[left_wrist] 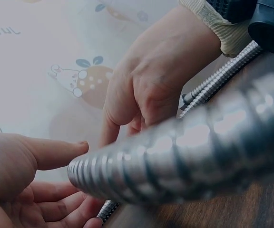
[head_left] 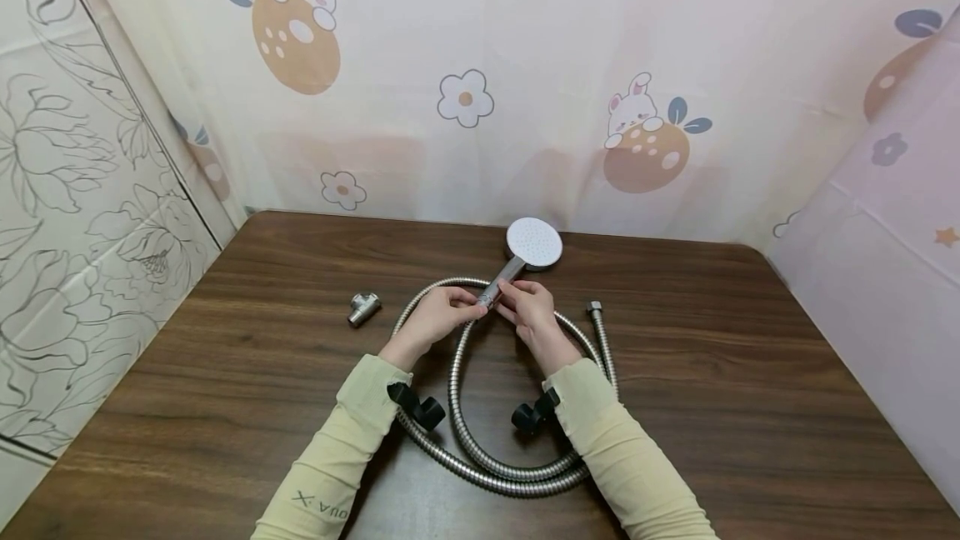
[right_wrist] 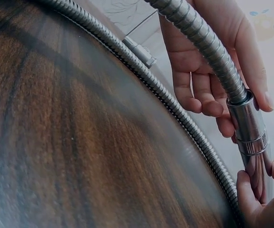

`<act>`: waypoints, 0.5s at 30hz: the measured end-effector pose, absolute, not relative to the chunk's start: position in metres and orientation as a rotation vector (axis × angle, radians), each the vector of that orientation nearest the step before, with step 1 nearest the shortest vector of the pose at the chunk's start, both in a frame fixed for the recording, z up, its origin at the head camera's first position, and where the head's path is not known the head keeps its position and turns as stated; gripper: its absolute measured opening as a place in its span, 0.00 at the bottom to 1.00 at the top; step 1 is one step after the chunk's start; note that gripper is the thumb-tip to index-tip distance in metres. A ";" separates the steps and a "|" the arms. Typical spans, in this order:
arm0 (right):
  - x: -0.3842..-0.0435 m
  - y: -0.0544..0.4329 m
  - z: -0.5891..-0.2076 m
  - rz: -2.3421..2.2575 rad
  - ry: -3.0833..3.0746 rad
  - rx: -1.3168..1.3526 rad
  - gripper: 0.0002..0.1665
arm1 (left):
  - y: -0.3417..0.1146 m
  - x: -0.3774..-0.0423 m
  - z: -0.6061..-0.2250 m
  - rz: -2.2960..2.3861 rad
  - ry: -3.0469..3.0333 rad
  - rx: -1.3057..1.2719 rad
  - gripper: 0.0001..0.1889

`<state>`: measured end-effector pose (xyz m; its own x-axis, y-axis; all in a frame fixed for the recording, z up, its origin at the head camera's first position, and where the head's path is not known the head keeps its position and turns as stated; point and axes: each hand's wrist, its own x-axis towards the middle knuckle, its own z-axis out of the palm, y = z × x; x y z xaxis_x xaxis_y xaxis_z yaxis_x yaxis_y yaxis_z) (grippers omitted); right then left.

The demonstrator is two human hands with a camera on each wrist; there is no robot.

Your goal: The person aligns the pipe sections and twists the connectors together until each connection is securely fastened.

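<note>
A handheld shower head (head_left: 534, 243) with a round white face stands tilted over the table, its chrome handle (head_left: 507, 275) pointing down toward me. My right hand (head_left: 531, 312) pinches that handle between thumb and fingers. My left hand (head_left: 437, 320) holds the end of the ribbed metal hose (head_left: 459, 407) at its smooth collar (right_wrist: 244, 118). In the right wrist view the collar meets the handle in one line, with the left thumb along its side. The left wrist view has the hose (left_wrist: 184, 152) large in front, hiding the joint.
The hose lies in loops on the brown wooden table (head_left: 750, 373), under and between the forearms. Its free end with a hex nut (head_left: 595, 307) lies right of the right hand. A small metal T-shaped fitting (head_left: 363, 308) lies to the left. A patterned curtain (head_left: 525, 40) hangs behind.
</note>
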<state>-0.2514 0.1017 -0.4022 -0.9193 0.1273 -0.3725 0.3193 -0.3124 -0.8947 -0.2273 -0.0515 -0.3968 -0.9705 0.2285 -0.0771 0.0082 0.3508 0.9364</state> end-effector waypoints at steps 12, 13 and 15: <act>-0.249 0.103 -0.405 -2.363 1.795 0.566 0.26 | -0.052 -0.228 -0.398 1.582 2.454 0.225 0.13; -0.248 0.103 -0.405 -2.356 1.800 0.565 0.26 | -0.052 -0.228 -0.398 1.577 2.456 0.225 0.13; -0.248 0.103 -0.405 -2.348 1.804 0.558 0.26 | -0.052 -0.228 -0.398 1.574 2.451 0.216 0.14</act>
<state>-0.2476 0.1034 -0.4046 -0.9235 0.1206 -0.3642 0.3209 -0.2779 -0.9054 -0.2279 -0.0518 -0.3983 -0.9649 0.2406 -0.1049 0.0047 0.4156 0.9095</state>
